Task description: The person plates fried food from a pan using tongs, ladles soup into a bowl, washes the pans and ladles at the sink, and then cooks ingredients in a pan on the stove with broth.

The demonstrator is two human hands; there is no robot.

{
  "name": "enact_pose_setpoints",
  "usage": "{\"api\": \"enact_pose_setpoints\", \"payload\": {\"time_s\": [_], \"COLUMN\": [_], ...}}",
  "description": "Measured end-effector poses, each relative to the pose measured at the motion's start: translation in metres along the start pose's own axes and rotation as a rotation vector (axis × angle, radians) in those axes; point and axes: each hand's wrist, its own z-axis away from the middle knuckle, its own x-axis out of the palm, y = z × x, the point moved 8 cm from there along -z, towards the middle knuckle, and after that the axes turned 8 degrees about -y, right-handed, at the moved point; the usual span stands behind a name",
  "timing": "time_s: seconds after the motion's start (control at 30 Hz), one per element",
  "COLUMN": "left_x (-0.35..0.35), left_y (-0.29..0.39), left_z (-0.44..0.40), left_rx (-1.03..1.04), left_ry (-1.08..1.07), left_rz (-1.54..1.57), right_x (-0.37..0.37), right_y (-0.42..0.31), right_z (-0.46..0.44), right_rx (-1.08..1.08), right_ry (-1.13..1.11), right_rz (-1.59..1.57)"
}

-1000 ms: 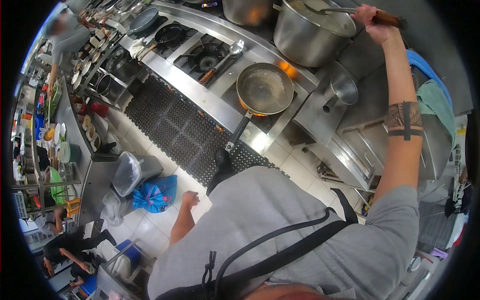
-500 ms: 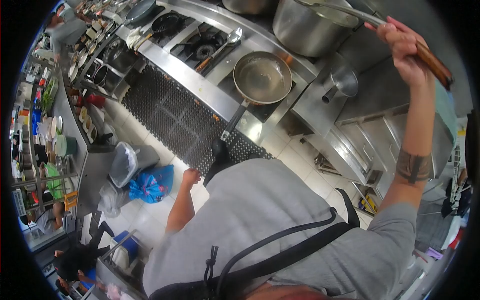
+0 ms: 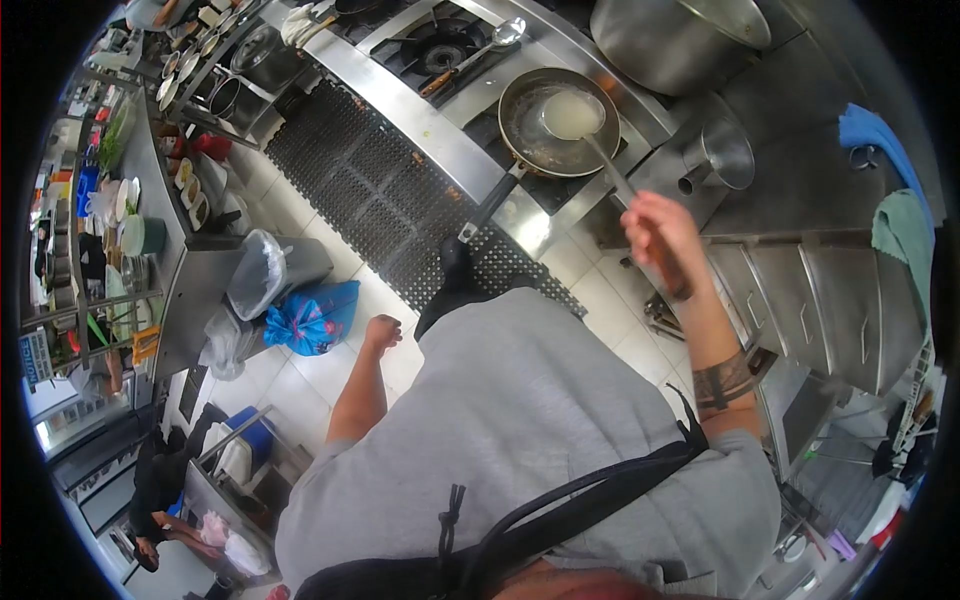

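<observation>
My right hand [image 3: 660, 236] is wrapped round the wooden handle of a ladle [image 3: 612, 166]. The ladle's bowl holds a cloudy whitish liquid and is over the inside of a frying pan [image 3: 519, 118]; whether it touches the pan's bottom I cannot tell. The pan sits on the stove, its black handle pointing toward my body. My left hand [image 3: 382, 333] hangs low at my side above the floor, fingers curled in, nothing visible in them.
A large stockpot [image 3: 665, 50] stands behind the pan, and a metal funnel-shaped vessel [image 3: 722, 158] lies to its right. A spoon [image 3: 470, 58] rests beside the left burner. Below are a black floor mat [image 3: 365, 185], a lined bin [image 3: 262, 280] and a blue bag [image 3: 315, 318].
My right hand has come down and left from the stockpot, bringing the ladle over the frying pan. Whitish liquid now shows in its bowl. My left hand stays low.
</observation>
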Motion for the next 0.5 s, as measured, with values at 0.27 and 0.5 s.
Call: {"api": "enact_pose_setpoints", "payload": {"time_s": [0.27,0.5], "left_x": [0.002,0.014], "left_y": [0.015,0.027], "left_z": [0.001,-0.021], "left_rx": [0.05,0.045], "left_ry": [-0.009,-0.073], "left_rz": [-0.023,-0.134], "right_x": [-0.041,-0.033], "right_y": [0.03,-0.146], "right_z": [0.049,0.066], "right_rx": [-0.457,-0.58], "right_ry": [0.309,0.692], "right_rz": [1.261,1.371]}}
